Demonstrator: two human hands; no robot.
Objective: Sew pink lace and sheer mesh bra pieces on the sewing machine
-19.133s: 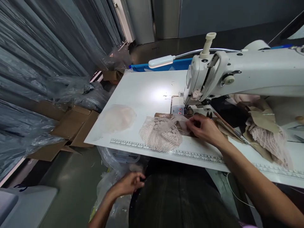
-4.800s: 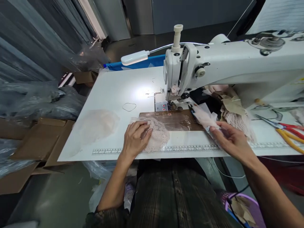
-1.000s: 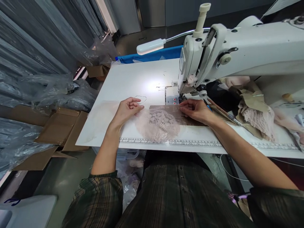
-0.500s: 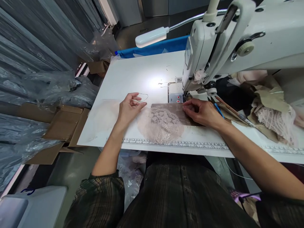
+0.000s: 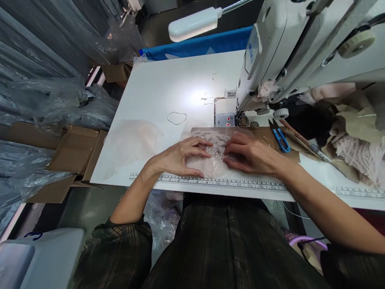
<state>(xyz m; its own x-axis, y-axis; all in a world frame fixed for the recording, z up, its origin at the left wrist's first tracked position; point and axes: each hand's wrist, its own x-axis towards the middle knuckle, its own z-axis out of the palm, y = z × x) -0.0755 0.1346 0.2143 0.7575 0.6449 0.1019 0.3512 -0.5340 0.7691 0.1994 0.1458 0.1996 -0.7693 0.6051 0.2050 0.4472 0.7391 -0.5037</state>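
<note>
A pale pink lace piece (image 5: 214,149) lies on a brown card template (image 5: 264,133) on the white sewing table (image 5: 168,84), in front of the sewing machine (image 5: 300,44). My left hand (image 5: 180,157) rests flat on the lace's left side, fingers spread. My right hand (image 5: 252,154) presses on its right side, fingertips close to those of the left. The lace between and under the hands is mostly hidden. The needle area (image 5: 240,119) is just beyond the hands.
Blue thread snips (image 5: 281,136) lie right of the hands. A sheer pink fabric piece (image 5: 132,138) and a thin loop of thread (image 5: 177,118) lie to the left. Lace and paper scraps (image 5: 355,140) pile at right. A lamp (image 5: 192,24) hangs over the table. Cardboard boxes (image 5: 75,152) stand at left.
Both hands have moved inward onto the lace, from its outer edges to its middle. The camera has come closer and lower to the table.
</note>
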